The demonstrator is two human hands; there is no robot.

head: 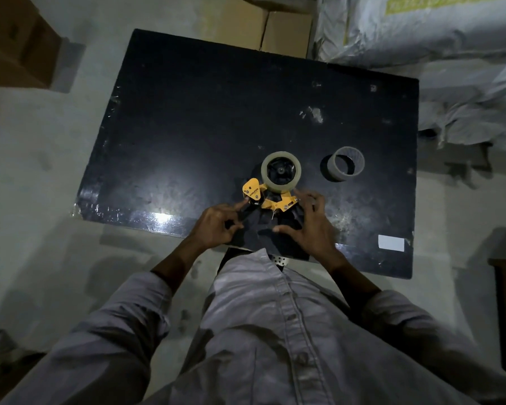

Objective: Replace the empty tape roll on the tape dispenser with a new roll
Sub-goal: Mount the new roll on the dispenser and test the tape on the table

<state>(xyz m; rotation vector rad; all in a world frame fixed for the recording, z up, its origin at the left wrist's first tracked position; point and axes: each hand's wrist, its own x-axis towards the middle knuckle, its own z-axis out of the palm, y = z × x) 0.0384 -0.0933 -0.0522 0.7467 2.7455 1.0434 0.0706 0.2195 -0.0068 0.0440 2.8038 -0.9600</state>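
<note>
A yellow and black tape dispenser [270,200] lies on the black table [187,127] near its front edge. A clear tape roll [280,171] sits on the dispenser's black hub. My left hand [216,225] holds the dispenser's left side, its forefinger by the yellow front flap. My right hand [310,226] grips the right side, fingertips at the yellow frame and thumb on the black handle. The empty cardboard core [345,167] stands on the table to the right, apart from both hands.
Cardboard boxes [275,24] stand behind the table and at the far left [15,39]. Plastic-wrapped sacks [435,39] pile up at the right. A white label [391,243] is stuck at the table's front right corner.
</note>
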